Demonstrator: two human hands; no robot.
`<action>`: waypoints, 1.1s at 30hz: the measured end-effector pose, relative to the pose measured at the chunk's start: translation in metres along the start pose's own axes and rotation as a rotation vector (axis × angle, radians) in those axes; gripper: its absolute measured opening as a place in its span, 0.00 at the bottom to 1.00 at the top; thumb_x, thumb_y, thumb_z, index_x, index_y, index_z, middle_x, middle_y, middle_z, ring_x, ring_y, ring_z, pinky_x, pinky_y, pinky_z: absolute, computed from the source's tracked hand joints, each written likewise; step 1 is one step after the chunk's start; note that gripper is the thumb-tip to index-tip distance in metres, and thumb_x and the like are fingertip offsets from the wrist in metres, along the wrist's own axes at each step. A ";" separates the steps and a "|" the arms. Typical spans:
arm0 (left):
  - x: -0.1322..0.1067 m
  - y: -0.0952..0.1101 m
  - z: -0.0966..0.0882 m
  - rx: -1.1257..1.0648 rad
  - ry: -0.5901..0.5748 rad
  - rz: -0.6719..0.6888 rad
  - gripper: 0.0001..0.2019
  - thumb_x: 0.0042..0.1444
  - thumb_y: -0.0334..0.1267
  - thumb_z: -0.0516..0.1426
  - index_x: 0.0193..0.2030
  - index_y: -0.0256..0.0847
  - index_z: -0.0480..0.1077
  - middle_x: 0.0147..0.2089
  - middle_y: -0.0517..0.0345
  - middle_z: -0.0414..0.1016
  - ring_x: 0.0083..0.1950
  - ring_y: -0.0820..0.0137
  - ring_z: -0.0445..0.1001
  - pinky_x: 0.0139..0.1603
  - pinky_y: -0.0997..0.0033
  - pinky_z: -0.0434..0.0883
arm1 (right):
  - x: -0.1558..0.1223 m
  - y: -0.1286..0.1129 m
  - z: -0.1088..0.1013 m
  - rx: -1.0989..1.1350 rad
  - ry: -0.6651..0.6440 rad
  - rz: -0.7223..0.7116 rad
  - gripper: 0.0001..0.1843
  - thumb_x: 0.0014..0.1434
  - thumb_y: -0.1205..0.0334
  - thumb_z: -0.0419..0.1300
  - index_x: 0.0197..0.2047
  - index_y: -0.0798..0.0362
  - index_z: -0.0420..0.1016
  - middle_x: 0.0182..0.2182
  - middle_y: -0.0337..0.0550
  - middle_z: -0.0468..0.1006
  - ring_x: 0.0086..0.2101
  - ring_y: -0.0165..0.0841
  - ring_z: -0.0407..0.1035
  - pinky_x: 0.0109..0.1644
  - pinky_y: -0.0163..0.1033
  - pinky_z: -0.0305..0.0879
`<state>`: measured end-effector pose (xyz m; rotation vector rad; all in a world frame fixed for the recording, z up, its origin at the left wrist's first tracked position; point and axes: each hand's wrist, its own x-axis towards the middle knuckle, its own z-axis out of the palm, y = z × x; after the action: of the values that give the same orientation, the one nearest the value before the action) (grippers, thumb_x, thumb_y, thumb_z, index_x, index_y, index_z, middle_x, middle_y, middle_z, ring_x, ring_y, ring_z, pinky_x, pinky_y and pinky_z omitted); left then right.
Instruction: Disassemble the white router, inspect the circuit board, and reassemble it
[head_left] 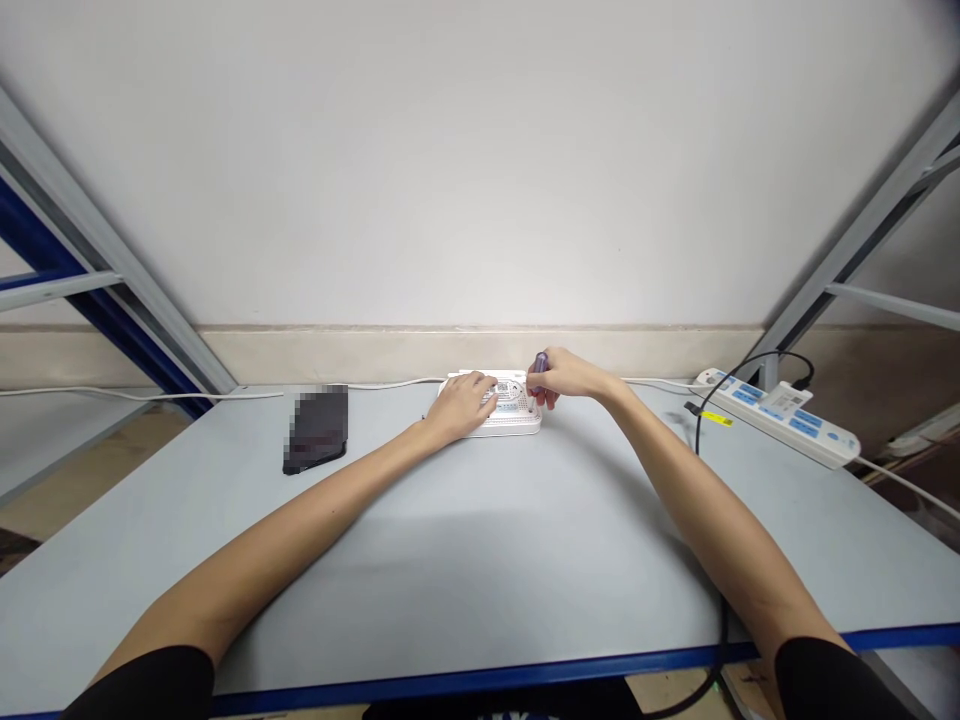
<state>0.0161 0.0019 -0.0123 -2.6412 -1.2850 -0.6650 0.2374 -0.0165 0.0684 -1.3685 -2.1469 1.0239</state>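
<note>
Right fingers [539, 381] hold a screwdriver [541, 361] at a corner of the white casing [514, 428]

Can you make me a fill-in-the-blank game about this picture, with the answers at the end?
1. The left hand rests on a device coloured ____.
2. The right hand grips a tool whose handle is coloured ____.
3. The power strip is on the table's ____ side.

Missing words: white; purple; right.

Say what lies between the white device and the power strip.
In the head view: the right hand, holding a screwdriver, a white cable, a black cable and a yellow tag.
</note>
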 end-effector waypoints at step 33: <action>0.000 0.002 -0.002 0.013 -0.001 0.001 0.14 0.64 0.43 0.48 0.52 0.44 0.68 0.50 0.52 0.72 0.51 0.62 0.71 0.53 0.60 0.67 | -0.005 -0.007 -0.004 -0.196 -0.005 -0.025 0.14 0.56 0.53 0.59 0.28 0.57 0.73 0.22 0.42 0.76 0.18 0.27 0.66 0.22 0.33 0.62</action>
<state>0.0164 0.0000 -0.0104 -2.6323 -1.2830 -0.6534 0.2382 -0.0212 0.0769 -1.4224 -2.3126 0.8266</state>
